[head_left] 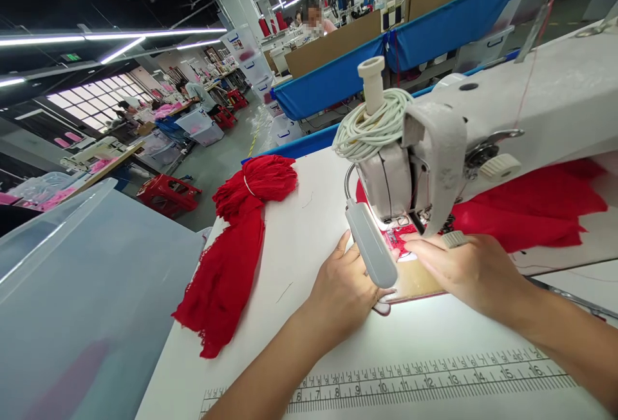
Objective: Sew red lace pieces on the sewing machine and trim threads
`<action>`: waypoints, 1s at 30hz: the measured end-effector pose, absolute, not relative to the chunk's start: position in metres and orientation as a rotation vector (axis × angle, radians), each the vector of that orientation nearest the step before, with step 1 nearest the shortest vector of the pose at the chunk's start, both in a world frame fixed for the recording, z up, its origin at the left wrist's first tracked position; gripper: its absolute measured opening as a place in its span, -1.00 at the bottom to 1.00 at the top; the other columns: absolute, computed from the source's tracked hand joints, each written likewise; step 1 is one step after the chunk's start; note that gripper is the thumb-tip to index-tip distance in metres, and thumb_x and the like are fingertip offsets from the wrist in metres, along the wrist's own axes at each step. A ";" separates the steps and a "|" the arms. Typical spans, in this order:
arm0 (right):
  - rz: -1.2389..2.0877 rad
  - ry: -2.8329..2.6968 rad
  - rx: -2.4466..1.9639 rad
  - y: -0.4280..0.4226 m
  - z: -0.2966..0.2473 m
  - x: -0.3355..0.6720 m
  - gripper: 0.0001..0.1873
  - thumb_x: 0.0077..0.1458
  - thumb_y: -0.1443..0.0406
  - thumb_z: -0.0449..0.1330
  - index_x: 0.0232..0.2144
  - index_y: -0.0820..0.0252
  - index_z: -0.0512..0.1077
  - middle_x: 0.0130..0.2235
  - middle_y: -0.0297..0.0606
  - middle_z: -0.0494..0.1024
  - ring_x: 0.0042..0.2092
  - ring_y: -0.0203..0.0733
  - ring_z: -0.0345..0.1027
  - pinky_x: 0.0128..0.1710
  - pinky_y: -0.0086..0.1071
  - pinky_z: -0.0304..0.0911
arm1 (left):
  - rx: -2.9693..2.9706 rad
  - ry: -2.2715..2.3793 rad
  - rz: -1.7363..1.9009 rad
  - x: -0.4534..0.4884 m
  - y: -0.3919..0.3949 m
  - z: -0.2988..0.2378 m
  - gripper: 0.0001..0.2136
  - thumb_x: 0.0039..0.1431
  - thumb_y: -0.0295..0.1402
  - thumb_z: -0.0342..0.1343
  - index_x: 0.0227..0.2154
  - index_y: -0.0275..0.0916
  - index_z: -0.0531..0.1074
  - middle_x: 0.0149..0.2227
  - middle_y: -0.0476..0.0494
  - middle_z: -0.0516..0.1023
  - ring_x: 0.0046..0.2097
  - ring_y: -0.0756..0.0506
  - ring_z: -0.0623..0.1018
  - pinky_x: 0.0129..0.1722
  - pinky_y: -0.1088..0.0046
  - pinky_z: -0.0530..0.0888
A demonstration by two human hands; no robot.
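A white sewing machine [483,124] stands over the work, its needle area lit by a small grey lamp [371,243]. Red fabric [396,237] lies under the presser foot, and more red cloth [521,207] spreads behind the machine head to the right. My left hand [344,285] rests on the table left of the needle, fingers stretched out and partly hidden by the lamp; a fingertip reaches the fabric's edge. With fingers pressed together, my right hand [463,268] grips the fabric's edge close to the presser foot.
A tied bundle of red fabric [232,239] lies on the white table [294,227] at left. Beside the table stands a translucent plastic bin [96,278]. A printed ruler scale [386,388] runs along the front. Coiled cable [371,124] sits on the machine; people work farther back.
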State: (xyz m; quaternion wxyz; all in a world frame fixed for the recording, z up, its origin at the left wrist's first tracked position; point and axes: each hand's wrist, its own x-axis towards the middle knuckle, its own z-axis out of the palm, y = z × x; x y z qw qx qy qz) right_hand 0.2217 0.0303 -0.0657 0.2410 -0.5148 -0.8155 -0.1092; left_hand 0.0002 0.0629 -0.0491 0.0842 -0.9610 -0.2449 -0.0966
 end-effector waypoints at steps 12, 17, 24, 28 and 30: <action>-0.310 -2.168 -1.345 0.030 -0.069 0.222 -0.81 -0.05 0.41 -0.01 -0.45 0.10 0.38 -0.62 -0.41 0.21 -0.61 -0.29 -0.14 -0.58 -0.33 -0.35 | -2.870 -0.748 -0.256 0.000 0.062 -0.048 -0.55 0.37 -0.08 -0.20 0.07 -0.23 0.40 0.09 -0.24 0.50 0.09 -0.20 0.49 0.16 0.06 0.36; -0.327 -2.188 -1.410 0.030 -0.066 0.221 -0.83 -0.03 0.42 -0.03 -0.55 0.12 0.29 -0.63 -0.42 0.15 -0.62 -0.31 -0.21 -0.57 -0.31 -0.37 | -2.875 -0.758 -0.225 0.000 0.061 -0.048 -0.55 0.37 -0.08 -0.22 0.07 -0.22 0.41 0.08 -0.23 0.51 0.09 -0.20 0.48 0.16 0.04 0.36; -0.322 -2.185 -1.409 0.030 -0.067 0.221 -0.81 0.03 0.43 -0.03 -0.52 0.13 0.31 -0.61 -0.43 0.19 -0.61 -0.32 -0.17 -0.57 -0.33 -0.35 | -2.860 -0.749 -0.229 -0.001 0.062 -0.049 -0.56 0.37 -0.07 -0.20 0.05 -0.20 0.43 0.04 -0.22 0.54 0.09 -0.20 0.48 0.16 0.06 0.35; -0.340 -2.185 -1.392 0.030 -0.061 0.221 -0.78 -0.01 0.46 -0.04 -0.57 0.15 0.30 -0.63 -0.40 0.22 -0.61 -0.32 -0.14 -0.57 -0.33 -0.35 | -2.868 -0.752 -0.217 -0.001 0.063 -0.050 -0.56 0.37 -0.08 -0.20 0.03 -0.20 0.44 0.06 -0.22 0.52 0.09 -0.20 0.48 0.17 0.06 0.34; -0.328 -2.198 -1.395 0.030 -0.059 0.220 -0.78 -0.02 0.46 -0.04 -0.50 0.15 0.38 -0.62 -0.39 0.26 -0.62 -0.32 -0.14 -0.57 -0.33 -0.35 | -2.877 -0.755 -0.205 -0.001 0.063 -0.050 -0.56 0.37 -0.08 -0.19 0.02 -0.21 0.44 0.06 -0.23 0.52 0.10 -0.20 0.48 0.18 0.06 0.32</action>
